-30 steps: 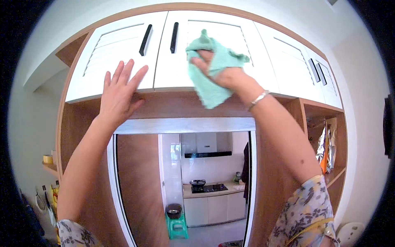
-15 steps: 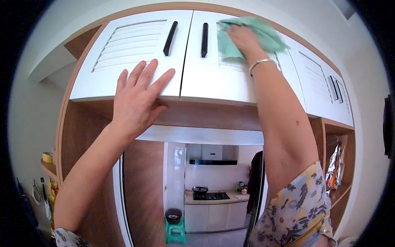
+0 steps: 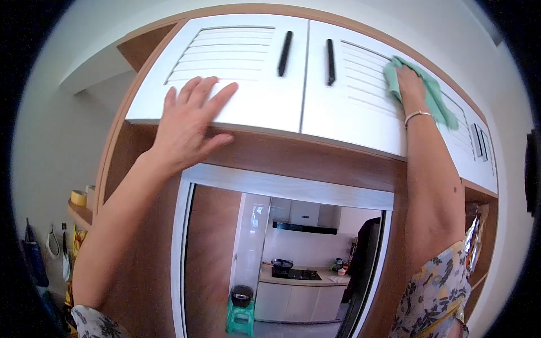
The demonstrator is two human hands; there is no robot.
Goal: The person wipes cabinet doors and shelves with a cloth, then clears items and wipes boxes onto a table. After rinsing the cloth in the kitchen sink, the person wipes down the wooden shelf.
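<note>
My left hand [image 3: 194, 121] rests with fingers spread on the lower part of a white louvered cabinet door [image 3: 256, 104], its thumb by the bottom edge. Nothing is in it. My right hand [image 3: 410, 87] grips a green cloth [image 3: 433, 96] against the right side of the neighbouring white door [image 3: 352, 121]. Part of the cloth hangs down to the right of the wrist, which wears a silver bracelet [image 3: 418, 115]. Two black handles, a left one [image 3: 285, 53] and a right one [image 3: 331, 62], stand on either side of the gap between the doors.
Below the cabinet, a white-framed opening [image 3: 293, 186] shows a kitchen with a pan [image 3: 282, 263] on a black stove [image 3: 296, 274] and a green stool [image 3: 240, 318]. Foil packages [image 3: 473, 234] stand on the right shelf. Yellow tape [image 3: 79, 198] sits on the left shelf.
My right hand has moved the cloth rightward across the door to its right side. The view has shifted, and my left hand now lies farther left on its door, still spread.
</note>
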